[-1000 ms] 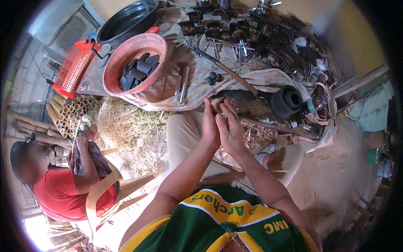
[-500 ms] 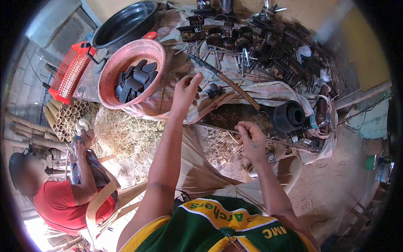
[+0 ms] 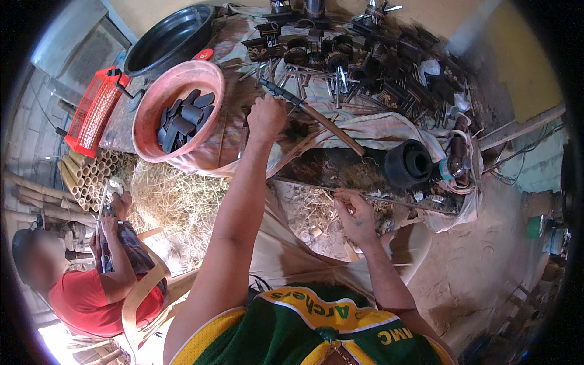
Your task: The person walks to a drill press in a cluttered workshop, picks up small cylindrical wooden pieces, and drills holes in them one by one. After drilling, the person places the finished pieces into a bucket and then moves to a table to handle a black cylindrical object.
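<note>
My left hand (image 3: 266, 117) is closed, knuckles up, over the cloth-covered table (image 3: 234, 36). Whatever its fingers hold, if anything, is hidden. Just beyond it lies a long tool with a dark front part and a brown wooden handle (image 3: 331, 129). A slim dark piece (image 3: 244, 139) shows beside the left wrist. My right hand (image 3: 356, 216) is at the table's near edge, its fingers curled together; I cannot make out anything in them. Left of my left hand, a pink basin (image 3: 146, 115) holds several dark curved pieces (image 3: 191, 114).
Dark decorated pieces with thin rods (image 3: 389, 79) crowd the table's far side. A black ring-shaped block (image 3: 406, 164) and a bottle (image 3: 450, 168) stand at right. A black basin (image 3: 164, 39) and red basket (image 3: 94, 118) are far left. A person in red (image 3: 100, 298) sits at left.
My left hand has turned knuckles up and closed, reaching farther toward the long tool. My right hand has moved slightly nearer me. The whole view has shifted a little.
</note>
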A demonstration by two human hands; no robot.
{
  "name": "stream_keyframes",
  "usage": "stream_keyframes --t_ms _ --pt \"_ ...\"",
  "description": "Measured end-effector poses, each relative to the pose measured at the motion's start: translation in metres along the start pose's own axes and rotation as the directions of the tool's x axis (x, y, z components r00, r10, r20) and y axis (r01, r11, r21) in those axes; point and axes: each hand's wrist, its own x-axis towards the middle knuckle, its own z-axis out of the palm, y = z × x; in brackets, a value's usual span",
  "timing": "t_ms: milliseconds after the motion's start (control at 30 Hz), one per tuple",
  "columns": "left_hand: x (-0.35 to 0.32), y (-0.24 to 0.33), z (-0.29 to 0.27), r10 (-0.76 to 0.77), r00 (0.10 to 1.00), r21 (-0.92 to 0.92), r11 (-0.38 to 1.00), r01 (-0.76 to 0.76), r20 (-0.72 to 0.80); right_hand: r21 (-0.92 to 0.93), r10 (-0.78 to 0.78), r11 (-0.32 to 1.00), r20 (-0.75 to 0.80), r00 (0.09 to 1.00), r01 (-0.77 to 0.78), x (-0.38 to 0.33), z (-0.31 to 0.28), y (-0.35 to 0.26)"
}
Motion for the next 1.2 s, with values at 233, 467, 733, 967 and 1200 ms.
stream_keyframes --t_ms 233,467,733,967,1200 --pt "-0.082 0.017 -0.055 0.14 0.986 -0.62 0.766 -0.169 -0.095 -0.101 -0.075 0.993 -0.056 0.996 0.069 -0.006 -0.008 -0.026" --pt "-0.212 0.1 -0.061 0.355 0.639 -0.64 -0.132 0.757 0.682 -0.456 -0.546 0.725 0.075 0.834 0.516 0.005 0.01 -0.071" --pt "-0.122 0.078 -0.112 -0.079 0.993 -0.94 -0.336 0.058 0.09 0.292 0.0 0.956 -0.062 0.998 0.018 0.009 -0.003 -0.042" --pt "-0.211 0.089 -0.007 0.127 0.947 -0.929 0.269 0.254 0.296 0.911 0.237 0.405 -0.018 0.971 -0.082 0.013 -0.01 -0.103" --pt "-0.233 0.112 -0.053 0.239 0.623 -0.519 -0.38 0.766 0.745 0.62 -0.451 -0.325 0.562 0.693 -0.714 0.013 -0.011 -0.072"
